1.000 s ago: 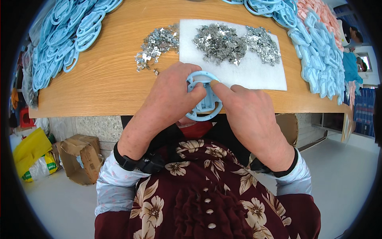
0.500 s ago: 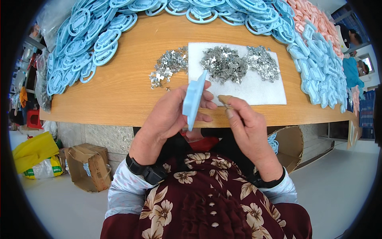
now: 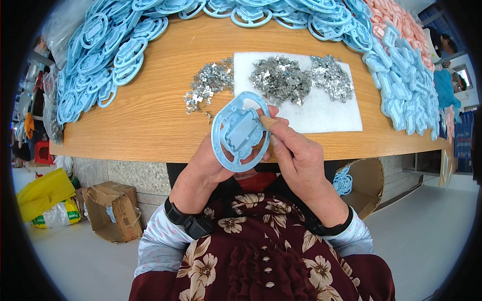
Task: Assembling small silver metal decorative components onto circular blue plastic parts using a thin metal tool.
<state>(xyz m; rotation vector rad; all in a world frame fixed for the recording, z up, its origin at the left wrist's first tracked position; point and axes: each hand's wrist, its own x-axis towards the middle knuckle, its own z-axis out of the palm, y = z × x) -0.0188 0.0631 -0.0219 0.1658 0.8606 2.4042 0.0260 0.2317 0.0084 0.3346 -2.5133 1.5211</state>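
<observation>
A light blue plastic toy steering wheel (image 3: 243, 131), ring-shaped with a raised boxy middle, is held up over the table's near edge. My left hand (image 3: 203, 165) is closed around it from behind and below, and its open inner side is turned toward me. At the wheel's right rim, my right hand (image 3: 303, 155) has its thumb and index finger pinched together. A tan cover wraps that index fingertip. Whatever sits in the pinch is too small to make out. Beyond the wheel, small silvery metal pieces (image 3: 282, 78) lie heaped on a white foam sheet (image 3: 339, 118).
More metal pieces (image 3: 207, 83) lie on the wooden table (image 3: 150, 123). Stacked blue wheels (image 3: 93, 65) line its left and far sides. Blue oblong parts (image 3: 404, 100) and pink parts (image 3: 396, 25) cover the right. Cardboard boxes (image 3: 113, 208) stand on the floor.
The wheel has turned from edge-on to showing its inner side toward me. My right hand has come left and up to its rim.
</observation>
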